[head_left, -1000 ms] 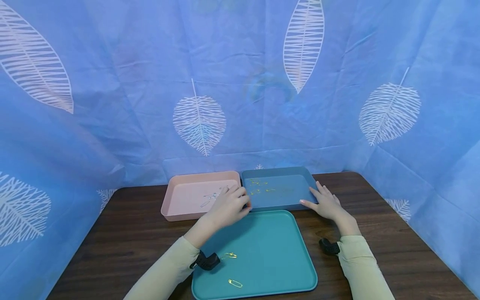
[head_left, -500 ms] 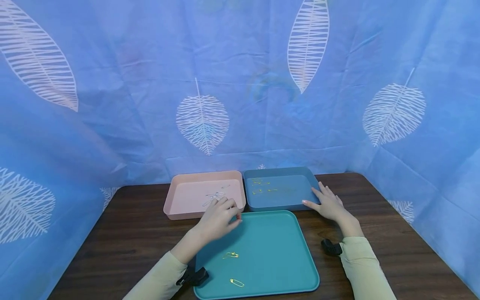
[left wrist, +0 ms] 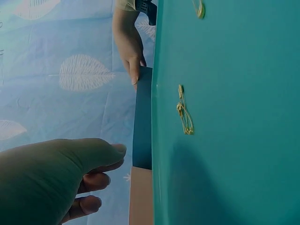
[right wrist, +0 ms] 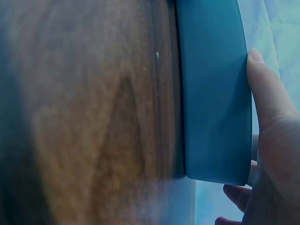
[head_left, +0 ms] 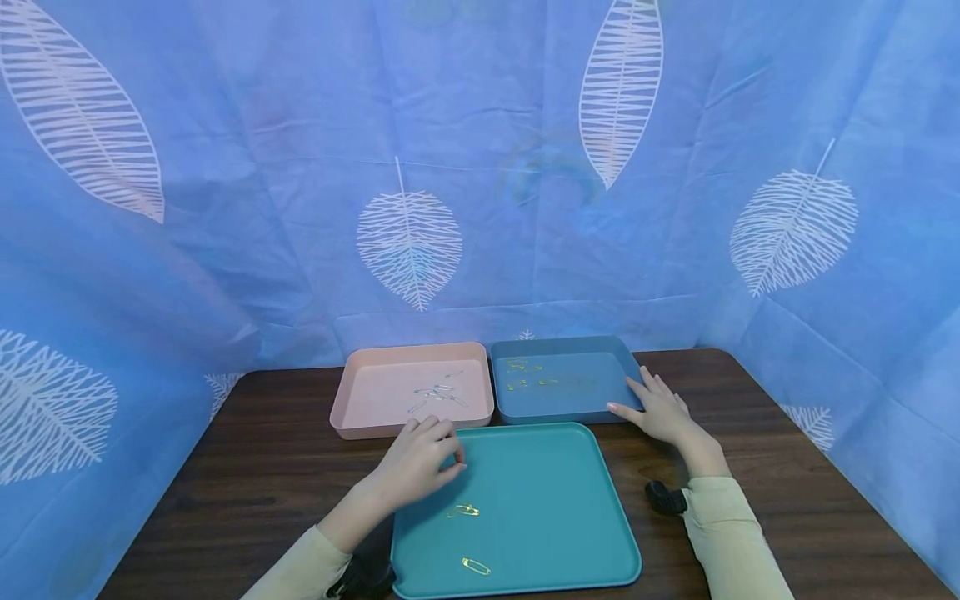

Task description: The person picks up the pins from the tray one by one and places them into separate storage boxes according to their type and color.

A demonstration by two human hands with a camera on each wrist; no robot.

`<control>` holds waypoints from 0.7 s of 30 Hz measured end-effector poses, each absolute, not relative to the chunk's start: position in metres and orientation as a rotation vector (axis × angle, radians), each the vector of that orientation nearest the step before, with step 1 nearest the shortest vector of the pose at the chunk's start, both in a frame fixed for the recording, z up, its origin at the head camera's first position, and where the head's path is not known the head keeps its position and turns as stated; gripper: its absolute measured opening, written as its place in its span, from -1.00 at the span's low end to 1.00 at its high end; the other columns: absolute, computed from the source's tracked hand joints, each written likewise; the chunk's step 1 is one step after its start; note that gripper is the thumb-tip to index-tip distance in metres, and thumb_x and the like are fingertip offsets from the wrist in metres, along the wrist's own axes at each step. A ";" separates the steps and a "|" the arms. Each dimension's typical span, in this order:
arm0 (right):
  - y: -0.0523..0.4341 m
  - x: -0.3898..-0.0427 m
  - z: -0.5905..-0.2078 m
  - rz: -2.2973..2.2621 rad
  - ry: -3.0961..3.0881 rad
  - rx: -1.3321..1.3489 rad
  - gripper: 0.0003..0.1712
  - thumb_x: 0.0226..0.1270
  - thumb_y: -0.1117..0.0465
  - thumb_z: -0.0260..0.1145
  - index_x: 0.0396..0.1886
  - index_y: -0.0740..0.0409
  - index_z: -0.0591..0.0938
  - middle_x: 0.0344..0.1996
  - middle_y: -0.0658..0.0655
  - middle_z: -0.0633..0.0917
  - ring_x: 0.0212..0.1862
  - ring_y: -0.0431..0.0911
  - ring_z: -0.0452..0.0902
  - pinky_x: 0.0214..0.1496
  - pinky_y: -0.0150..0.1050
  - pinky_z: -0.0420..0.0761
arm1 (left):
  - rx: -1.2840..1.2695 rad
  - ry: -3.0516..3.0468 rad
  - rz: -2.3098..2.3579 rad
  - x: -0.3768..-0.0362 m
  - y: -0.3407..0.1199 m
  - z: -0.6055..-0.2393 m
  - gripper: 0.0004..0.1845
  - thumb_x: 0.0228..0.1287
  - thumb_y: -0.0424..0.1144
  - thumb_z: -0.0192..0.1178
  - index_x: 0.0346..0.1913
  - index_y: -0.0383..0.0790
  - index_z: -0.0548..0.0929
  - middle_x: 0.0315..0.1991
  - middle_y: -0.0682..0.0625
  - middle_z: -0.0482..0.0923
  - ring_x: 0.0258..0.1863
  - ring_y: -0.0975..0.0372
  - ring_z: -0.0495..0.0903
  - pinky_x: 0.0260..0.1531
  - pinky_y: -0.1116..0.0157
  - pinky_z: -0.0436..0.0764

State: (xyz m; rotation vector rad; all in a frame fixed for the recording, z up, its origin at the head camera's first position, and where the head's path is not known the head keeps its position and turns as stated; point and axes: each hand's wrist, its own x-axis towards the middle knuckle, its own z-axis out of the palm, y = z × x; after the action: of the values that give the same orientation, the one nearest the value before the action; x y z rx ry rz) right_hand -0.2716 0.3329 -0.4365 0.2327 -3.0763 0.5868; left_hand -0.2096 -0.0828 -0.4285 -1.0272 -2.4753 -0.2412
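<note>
My left hand [head_left: 422,460] hovers over the left rim of the teal tray [head_left: 555,500], fingers loosely bent and nothing showing between them. In the left wrist view, the thumb [left wrist: 101,153] reaches toward the tray's edge. A pair of overlapping gold safety pins [head_left: 465,510] and a single gold safety pin [head_left: 476,567] lie on this tray. My right hand [head_left: 662,412] rests spread at the near right corner of the blue tray [head_left: 566,414]. Its thumb [right wrist: 269,89] touches the rim in the right wrist view, while the other fingers are partly hidden beyond the corner.
A pink tray [head_left: 375,408] with several silver safety pins [head_left: 437,393] stands beside the blue tray at the back. Several gold safety pins [head_left: 521,365] lie in the blue tray. A blue leaf-print cloth [head_left: 487,208] hangs behind the dark wooden table [head_left: 255,467].
My left hand has moved back and left, away from the gap between the pink and blue trays to the teal tray's edge. The right hand stays at the blue tray's corner.
</note>
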 end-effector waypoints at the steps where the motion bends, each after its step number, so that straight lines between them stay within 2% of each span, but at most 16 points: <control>1: 0.333 -0.272 -0.437 0.586 -3.075 0.233 0.03 0.34 -0.33 0.13 0.47 0.37 0.17 0.48 0.53 -0.05 0.48 0.46 -0.17 0.32 0.52 -0.05 | -1.027 -2.487 -0.248 -0.208 -0.084 -0.428 -0.90 0.12 -0.08 0.41 -0.42 0.10 0.68 -0.38 0.21 0.46 -0.35 0.33 0.34 -0.30 0.34 0.31; 9: 0.336 -0.273 -0.439 0.594 -3.080 0.230 0.04 0.34 -0.35 0.11 0.48 0.37 0.16 0.49 0.52 -0.08 0.48 0.46 -0.19 0.33 0.52 -0.08 | -1.092 -2.602 -0.208 -0.196 -0.088 -0.428 -0.90 0.12 -0.04 0.40 -0.42 0.11 0.69 -0.37 0.21 0.48 -0.35 0.34 0.33 -0.33 0.38 0.25; 15: 0.336 -0.273 -0.439 0.592 -3.071 0.235 0.03 0.33 -0.32 0.14 0.47 0.38 0.17 0.48 0.53 -0.05 0.48 0.46 -0.17 0.32 0.52 -0.06 | -1.192 -2.746 -0.190 -0.192 -0.090 -0.428 -0.88 0.10 -0.02 0.41 -0.45 0.13 0.68 -0.39 0.23 0.48 -0.34 0.37 0.33 -0.31 0.38 0.33; 21: 0.333 -0.272 -0.438 0.601 -3.081 0.237 0.03 0.33 -0.33 0.14 0.47 0.37 0.17 0.48 0.53 -0.07 0.48 0.46 -0.18 0.32 0.52 -0.07 | -1.218 -2.858 -0.194 -0.189 -0.090 -0.428 -0.87 0.10 -0.01 0.41 -0.48 0.14 0.67 -0.41 0.25 0.48 -0.36 0.38 0.31 -0.34 0.39 0.30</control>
State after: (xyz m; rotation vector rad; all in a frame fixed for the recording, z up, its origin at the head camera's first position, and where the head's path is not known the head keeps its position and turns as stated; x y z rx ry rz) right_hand -0.2723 0.3330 -0.4379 0.2371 -3.0809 0.6012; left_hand -0.1893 -0.0901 -0.4280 -1.2178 -2.8583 -0.1944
